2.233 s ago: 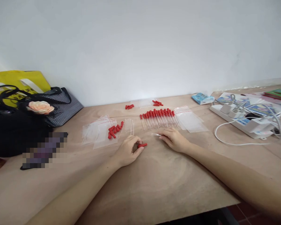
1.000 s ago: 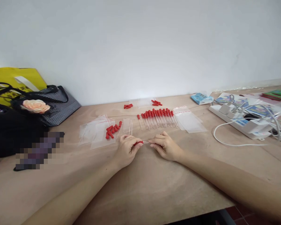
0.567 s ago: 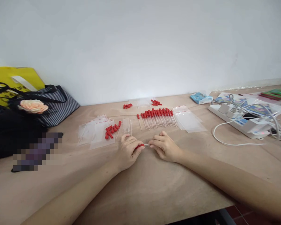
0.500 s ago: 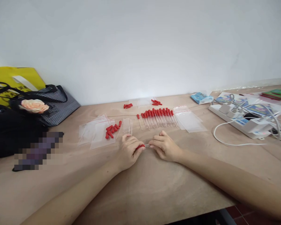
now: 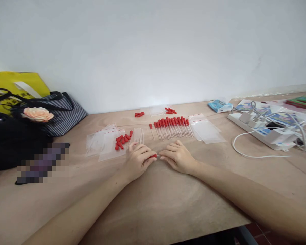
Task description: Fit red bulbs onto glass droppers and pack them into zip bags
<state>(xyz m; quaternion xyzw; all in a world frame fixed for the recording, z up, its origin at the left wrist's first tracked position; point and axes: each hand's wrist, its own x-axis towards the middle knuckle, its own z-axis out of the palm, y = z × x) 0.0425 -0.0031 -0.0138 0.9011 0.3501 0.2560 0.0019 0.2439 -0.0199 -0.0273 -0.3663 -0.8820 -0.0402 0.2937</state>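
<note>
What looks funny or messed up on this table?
One red-topped dropper lies a little apart from the left end of the row of droppers. Over at the left, a dark thing shows as blurry squares, so I can't tell what it is. I see nothing spilled or broken.

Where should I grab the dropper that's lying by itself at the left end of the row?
Probably pinch the dropper by its red bulb, coming down from above and a little from the left. The bulb is the thickest part, while its tube is thin. It's lying down, and the other droppers sit close on its right.
</note>
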